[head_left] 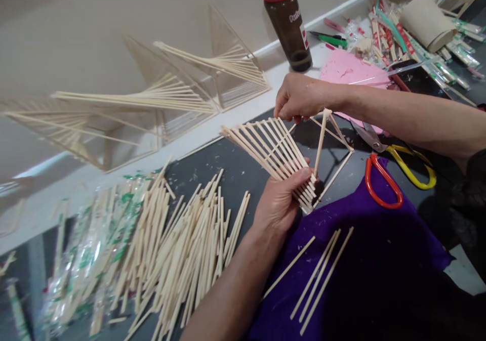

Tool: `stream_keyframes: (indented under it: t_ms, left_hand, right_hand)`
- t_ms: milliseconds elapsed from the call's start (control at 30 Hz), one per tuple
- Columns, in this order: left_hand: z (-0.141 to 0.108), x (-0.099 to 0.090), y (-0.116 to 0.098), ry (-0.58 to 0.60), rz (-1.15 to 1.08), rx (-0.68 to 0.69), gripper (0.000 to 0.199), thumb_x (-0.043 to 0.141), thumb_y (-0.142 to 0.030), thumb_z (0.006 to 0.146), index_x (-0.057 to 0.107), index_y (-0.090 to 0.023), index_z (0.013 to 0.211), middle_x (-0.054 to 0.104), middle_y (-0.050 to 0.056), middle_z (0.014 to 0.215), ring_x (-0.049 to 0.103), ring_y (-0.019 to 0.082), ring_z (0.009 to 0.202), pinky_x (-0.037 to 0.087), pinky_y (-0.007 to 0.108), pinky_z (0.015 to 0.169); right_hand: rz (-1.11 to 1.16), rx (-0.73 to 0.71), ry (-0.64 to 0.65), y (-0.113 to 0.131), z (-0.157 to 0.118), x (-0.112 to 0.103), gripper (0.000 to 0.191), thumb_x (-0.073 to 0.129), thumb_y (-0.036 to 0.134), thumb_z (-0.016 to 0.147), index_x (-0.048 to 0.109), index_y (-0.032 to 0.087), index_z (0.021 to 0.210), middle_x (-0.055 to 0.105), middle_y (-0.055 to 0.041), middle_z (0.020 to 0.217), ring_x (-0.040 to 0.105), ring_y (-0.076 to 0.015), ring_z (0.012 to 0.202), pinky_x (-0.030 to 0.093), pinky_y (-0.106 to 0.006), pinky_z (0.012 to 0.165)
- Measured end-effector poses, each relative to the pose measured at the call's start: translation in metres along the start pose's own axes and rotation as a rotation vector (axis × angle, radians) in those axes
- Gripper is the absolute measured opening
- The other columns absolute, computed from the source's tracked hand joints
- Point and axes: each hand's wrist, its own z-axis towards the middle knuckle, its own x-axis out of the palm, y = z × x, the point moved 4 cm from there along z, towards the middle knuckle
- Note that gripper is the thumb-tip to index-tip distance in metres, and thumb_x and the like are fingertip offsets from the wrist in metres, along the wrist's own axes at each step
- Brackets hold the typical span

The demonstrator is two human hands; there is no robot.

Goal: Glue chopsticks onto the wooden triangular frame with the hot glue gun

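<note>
- Gripped the slatted stick frame at its lower end with the left hand.
- Held the right hand closed at the frame's upper edge; could not tell whether on a stick.
- Had loose sticks on purple cloth just below the left hand.
- Had a stick heap on the desk, left of the left hand.
- Had a bottle beyond the right hand.
</note>
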Motion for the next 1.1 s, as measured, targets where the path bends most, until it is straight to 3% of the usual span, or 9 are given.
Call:
stream_keyframes:
  t_ms: [400, 1100]
  left_hand:
    - [0.0004, 0.0021, 0.0012, -0.018, -0.038, 0.018, 0.036, 0.085, -0.012, 0.047, 0.067, -0.011, 0.078, 0.067, -0.001, 0.055, 0.061, 0.011, 0.045, 0.052, 0.019, 0.044]
    - [-0.0005, -0.0034, -0.0038, -0.022, -0.018, 0.017, 0.037, 0.087, -0.012, 0.038, 0.07, -0.01, 0.071, 0.067, 0.0, 0.053, 0.059, 0.011, 0.043, 0.051, 0.018, 0.043]
  right_hand:
    - [-0.089, -0.03, -0.016, 0.0035, -0.0016, 0.0015, 0.015, 0.058, -0.001, 0.071, 0.071, 0.006, 0.078, 0.066, -0.0021, 0.062, 0.067, -0.0131, 0.065, 0.058, -0.023, 0.067]
    - [-0.046, 0.003, -0.022, 0.009, -0.0077, 0.0016, 0.018, 0.06, -0.001, 0.069, 0.075, 0.007, 0.075, 0.059, -0.0012, 0.05, 0.058, -0.0112, 0.052, 0.05, -0.02, 0.053]
